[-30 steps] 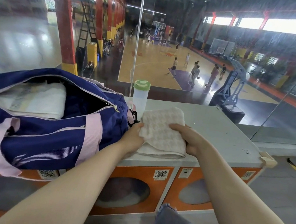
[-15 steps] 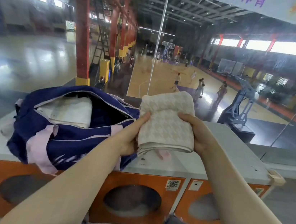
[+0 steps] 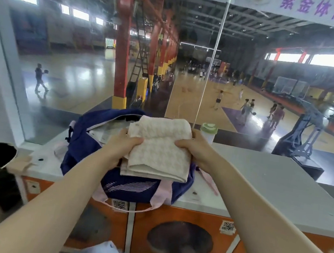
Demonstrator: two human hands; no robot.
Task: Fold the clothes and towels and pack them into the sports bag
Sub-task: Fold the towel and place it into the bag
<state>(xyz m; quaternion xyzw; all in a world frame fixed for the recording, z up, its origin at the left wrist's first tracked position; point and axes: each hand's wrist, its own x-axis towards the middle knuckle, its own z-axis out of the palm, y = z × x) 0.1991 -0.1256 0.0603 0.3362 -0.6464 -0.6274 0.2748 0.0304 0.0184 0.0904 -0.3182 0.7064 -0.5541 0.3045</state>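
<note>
In the head view, both hands clasp a folded cream towel (image 3: 160, 148) with a woven houndstooth texture, lifted clear of the counter. The left hand (image 3: 121, 146) grips its left edge, thumb curled over the top face; the right hand (image 3: 194, 149) grips the right edge with fingers curled onto the cloth. Directly beneath and behind the held towel sits the navy sports bag (image 3: 132, 187) with pink straps, its top unzipped, a pale folded item (image 3: 105, 134) showing inside just left of the left hand. The bag rests on a white counter (image 3: 260, 181). Just beyond the right hand stands a green-lidded bottle (image 3: 209, 132).
</note>
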